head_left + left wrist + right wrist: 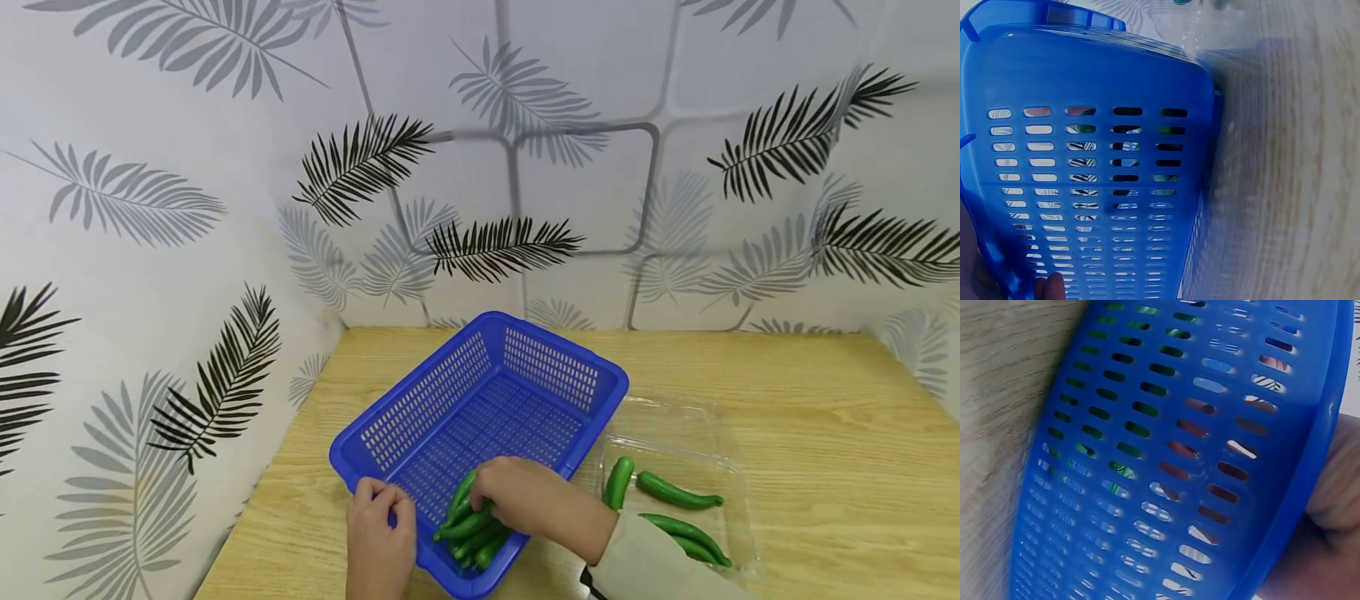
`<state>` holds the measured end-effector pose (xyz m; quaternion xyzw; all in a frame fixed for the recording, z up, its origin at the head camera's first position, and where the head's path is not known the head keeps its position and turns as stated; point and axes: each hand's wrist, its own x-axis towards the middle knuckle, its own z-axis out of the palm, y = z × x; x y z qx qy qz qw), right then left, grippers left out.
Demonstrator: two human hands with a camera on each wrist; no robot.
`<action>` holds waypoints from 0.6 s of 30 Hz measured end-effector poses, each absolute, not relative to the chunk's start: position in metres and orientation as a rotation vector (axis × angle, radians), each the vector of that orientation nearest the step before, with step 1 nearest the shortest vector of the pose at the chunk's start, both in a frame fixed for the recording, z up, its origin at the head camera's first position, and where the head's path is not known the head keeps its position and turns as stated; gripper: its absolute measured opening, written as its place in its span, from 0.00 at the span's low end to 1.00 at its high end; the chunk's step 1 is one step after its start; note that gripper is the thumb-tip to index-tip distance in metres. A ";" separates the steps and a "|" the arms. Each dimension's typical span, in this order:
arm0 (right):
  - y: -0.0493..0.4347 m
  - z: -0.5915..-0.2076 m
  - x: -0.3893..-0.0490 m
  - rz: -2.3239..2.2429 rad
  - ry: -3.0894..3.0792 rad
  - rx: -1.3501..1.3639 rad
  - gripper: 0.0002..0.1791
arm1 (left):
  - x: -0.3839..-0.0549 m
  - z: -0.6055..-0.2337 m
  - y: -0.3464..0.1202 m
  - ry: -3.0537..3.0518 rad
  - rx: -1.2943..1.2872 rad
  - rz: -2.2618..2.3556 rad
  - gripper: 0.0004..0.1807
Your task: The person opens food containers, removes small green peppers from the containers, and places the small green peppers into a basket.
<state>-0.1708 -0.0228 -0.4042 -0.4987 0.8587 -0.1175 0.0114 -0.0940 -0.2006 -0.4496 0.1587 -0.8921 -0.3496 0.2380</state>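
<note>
A blue plastic basket point(551, 333) with slotted walls stands slantwise on the table. My left hand point(381, 533) grips its near-left rim, the thumb and fingers curled over the edge. Inside the near end lies a pile of green chili peppers point(472, 546). My right hand point(517, 496) reaches over the right rim and its curled fingers hold a green chili pepper point(461, 500) at the top of the pile; the fingertips are partly hidden. Both wrist views look at the basket's outer walls, the left wall point(1097, 81) and right wall point(1210, 425), with green showing through the slots.
Right of the basket lies an open clear plastic container point(738, 500) with several green chili peppers point(678, 492) in it. A small dark object point(588, 579) shows under the right sleeve. The wooden table point(847, 467) meets leaf-patterned walls behind and at left.
</note>
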 end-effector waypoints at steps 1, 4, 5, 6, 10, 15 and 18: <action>-0.022 -0.405 -0.171 -0.382 2.676 -1.556 0.10 | -0.094 -0.450 -0.200 -2.443 0.431 -0.958 0.12; -0.020 -0.407 -0.172 -0.420 2.666 -1.556 0.10 | -0.094 -0.451 -0.200 -2.446 0.425 -0.962 0.12; -0.020 -0.407 -0.173 -0.432 2.663 -1.556 0.10 | -0.095 -0.451 -0.201 -2.448 0.427 -0.964 0.12; -0.020 -0.407 -0.173 -0.440 2.661 -1.558 0.10 | -0.095 -0.452 -0.201 -2.453 0.429 -0.965 0.12; -0.017 -0.405 -0.171 -0.460 2.697 -1.551 0.09 | -0.095 -0.453 -0.202 -2.456 0.432 -0.965 0.12; -0.006 -0.393 -0.165 -0.496 2.785 -1.518 0.05 | -0.095 -0.453 -0.202 -2.442 0.421 -0.950 0.12; 0.006 -0.385 -0.162 -0.540 2.837 -1.488 0.04 | -0.095 -0.453 -0.202 -2.442 0.420 -0.955 0.12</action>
